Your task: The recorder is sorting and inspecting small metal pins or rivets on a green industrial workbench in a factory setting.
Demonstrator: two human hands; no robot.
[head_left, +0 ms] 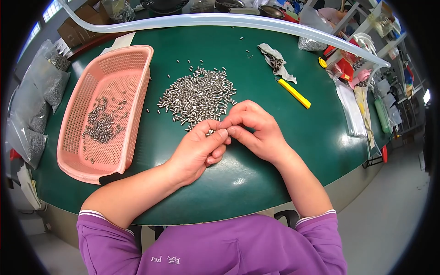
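A heap of small silvery metal parts (198, 95), each a short cylinder with a narrower end, lies on the green table. My left hand (202, 143) is at the near edge of the heap, its thumb and forefinger pinched and the other fingers curled in. One metal part shows near its fingertips, though I cannot tell if it is held or lies behind them. My right hand (253, 129) meets it from the right, thumb and forefinger pinched together at the left fingertips. Whatever sits in that pinch is hidden or too small to make out.
A pink plastic basket (143, 91) on the left holds more metal parts (101, 126). A yellow utility knife (294, 93) and a crumpled white wrapper (288, 74) with dark pieces lie to the right. Filled clear bags (34, 119) line the left edge. A white tube lamp (220, 19) spans the back.
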